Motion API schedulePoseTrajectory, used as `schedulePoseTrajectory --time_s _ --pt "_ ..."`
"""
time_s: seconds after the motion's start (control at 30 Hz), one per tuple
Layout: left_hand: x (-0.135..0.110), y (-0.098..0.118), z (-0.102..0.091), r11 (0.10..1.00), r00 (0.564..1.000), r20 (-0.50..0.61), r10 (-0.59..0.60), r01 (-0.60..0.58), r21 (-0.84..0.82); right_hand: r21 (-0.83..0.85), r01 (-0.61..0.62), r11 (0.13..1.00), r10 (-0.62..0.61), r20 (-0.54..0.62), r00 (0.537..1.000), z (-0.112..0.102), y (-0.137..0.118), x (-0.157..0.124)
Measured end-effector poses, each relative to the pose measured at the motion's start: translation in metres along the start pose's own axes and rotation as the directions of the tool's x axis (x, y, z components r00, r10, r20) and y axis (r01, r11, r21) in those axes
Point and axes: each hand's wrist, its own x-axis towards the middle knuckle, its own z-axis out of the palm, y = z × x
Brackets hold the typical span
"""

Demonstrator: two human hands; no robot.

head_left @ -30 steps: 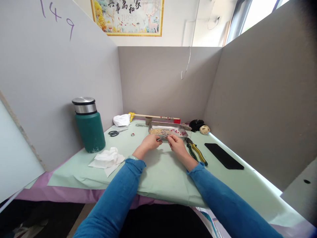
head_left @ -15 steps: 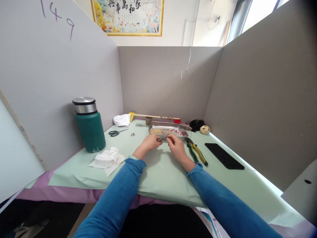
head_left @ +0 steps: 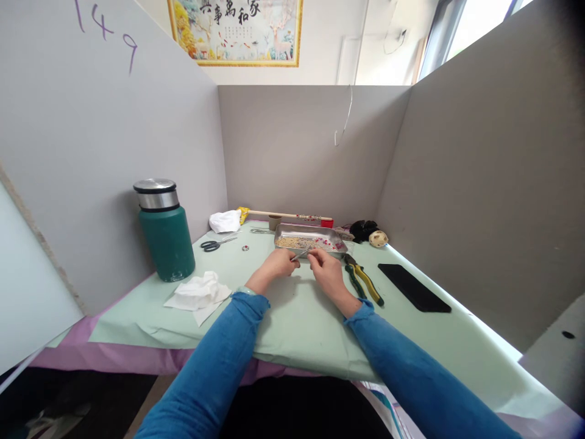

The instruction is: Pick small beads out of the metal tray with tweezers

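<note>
My left hand is closed on a thin metal tool, perhaps tweezers, whose tip points toward my right hand. My right hand is pinched, fingertips meeting the tool's tip; what it pinches is too small to see. Both hands rest on the pale green table cover, just in front of a shallow metal tray. The tray holds tan grains and small pink and red bits.
A green flask stands at the left, crumpled tissue before it. Scissors and a white cloth lie at the back left. Pliers and a black phone lie to the right. Grey partitions enclose the table.
My right hand has drawn back slightly toward me and to the left. The left hand and tool stay nearly still.
</note>
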Motion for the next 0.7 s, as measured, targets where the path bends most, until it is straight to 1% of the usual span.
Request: schedulePoseTrajectory --time_s 0.37,0.57,0.7 --pt "-0.0016 -0.0007 -0.0019 1.000 0.999 0.054 -0.008 0.009 -0.020 0.091 -0.021 0.996 0.014 0.079 0.997 -0.0002 0.0001 -0.0002" --pt "-0.0024 0.0024 -0.0038 1.000 1.000 0.006 -0.001 0.001 0.004 0.097 -0.012 0.995 0.005 0.071 0.997 0.0017 0.0014 0.0002" --pt "-0.0027 0.0036 -0.0045 1.000 1.000 0.003 0.004 -0.004 0.021 0.092 -0.019 0.996 0.011 0.081 0.997 0.0007 0.0008 0.0008"
